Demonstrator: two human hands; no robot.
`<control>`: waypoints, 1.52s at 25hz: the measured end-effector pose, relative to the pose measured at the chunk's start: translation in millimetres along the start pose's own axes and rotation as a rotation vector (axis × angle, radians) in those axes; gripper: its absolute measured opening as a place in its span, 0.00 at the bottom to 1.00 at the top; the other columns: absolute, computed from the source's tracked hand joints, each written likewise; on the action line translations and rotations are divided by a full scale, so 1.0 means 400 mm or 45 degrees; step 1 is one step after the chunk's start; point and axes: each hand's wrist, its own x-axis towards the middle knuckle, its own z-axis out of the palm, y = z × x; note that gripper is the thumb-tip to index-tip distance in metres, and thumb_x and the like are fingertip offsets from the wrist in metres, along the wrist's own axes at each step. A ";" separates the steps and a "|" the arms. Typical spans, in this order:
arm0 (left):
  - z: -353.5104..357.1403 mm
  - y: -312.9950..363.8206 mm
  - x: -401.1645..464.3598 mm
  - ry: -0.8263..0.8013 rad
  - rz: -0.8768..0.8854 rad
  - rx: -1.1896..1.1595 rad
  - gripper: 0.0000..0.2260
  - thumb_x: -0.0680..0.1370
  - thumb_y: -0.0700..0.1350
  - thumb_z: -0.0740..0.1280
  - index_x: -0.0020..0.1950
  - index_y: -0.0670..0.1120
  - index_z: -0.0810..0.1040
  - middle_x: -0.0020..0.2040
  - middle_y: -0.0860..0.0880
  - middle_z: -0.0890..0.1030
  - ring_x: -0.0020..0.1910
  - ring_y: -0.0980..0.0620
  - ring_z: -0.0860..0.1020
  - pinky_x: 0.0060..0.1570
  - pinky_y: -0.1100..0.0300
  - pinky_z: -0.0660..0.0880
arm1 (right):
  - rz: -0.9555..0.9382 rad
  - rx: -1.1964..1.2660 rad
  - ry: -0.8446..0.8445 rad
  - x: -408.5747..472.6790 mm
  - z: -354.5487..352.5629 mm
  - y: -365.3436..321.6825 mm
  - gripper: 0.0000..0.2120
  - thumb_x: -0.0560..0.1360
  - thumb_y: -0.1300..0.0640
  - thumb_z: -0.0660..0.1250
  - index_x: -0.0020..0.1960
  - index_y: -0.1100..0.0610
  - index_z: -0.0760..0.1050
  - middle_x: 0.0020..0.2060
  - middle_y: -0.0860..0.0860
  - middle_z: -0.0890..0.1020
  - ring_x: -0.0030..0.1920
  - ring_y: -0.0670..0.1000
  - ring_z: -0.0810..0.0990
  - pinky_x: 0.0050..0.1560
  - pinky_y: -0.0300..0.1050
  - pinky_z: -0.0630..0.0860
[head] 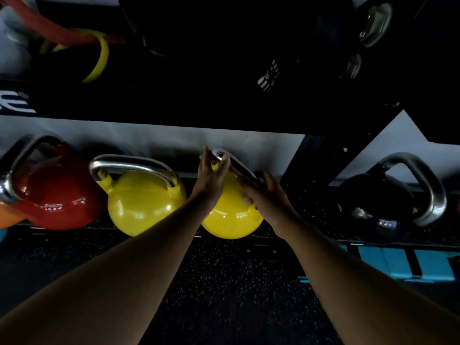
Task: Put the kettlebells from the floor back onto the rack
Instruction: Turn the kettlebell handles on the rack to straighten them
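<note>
Kettlebell, yellow, sits low at the rack's bottom shelf, just beside its yellow twin; red one further left, black one well apart to the right. My left hand lies flat against the steel handle, fingers straight and together, not curled round it. My right hand wraps the handle's other end, thumb under. Risks as I judge them: bell tips or rolls off the shelf edge if I let go unseated; fingers pinched against the twin; knuckles knocked on the upright.
</note>
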 end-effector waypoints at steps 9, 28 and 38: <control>0.011 0.011 0.011 -0.210 0.038 -0.084 0.28 0.84 0.52 0.54 0.81 0.51 0.45 0.78 0.56 0.54 0.75 0.59 0.53 0.66 0.67 0.53 | 0.074 0.546 0.113 -0.041 0.068 -0.015 0.18 0.84 0.52 0.52 0.65 0.61 0.72 0.52 0.56 0.79 0.40 0.43 0.76 0.30 0.26 0.71; 0.018 -0.010 0.117 -0.287 0.053 -0.260 0.28 0.82 0.60 0.54 0.80 0.52 0.55 0.80 0.50 0.58 0.78 0.52 0.59 0.76 0.57 0.58 | 0.018 0.556 0.232 -0.005 0.193 -0.006 0.22 0.82 0.43 0.48 0.74 0.44 0.63 0.49 0.50 0.76 0.36 0.44 0.75 0.41 0.42 0.71; -0.003 -0.013 0.115 -0.318 0.126 -0.014 0.23 0.84 0.46 0.58 0.79 0.46 0.58 0.79 0.48 0.60 0.78 0.52 0.57 0.59 0.81 0.59 | 0.020 0.473 0.243 -0.003 0.204 -0.016 0.21 0.82 0.42 0.46 0.73 0.41 0.63 0.42 0.48 0.78 0.37 0.47 0.76 0.43 0.49 0.74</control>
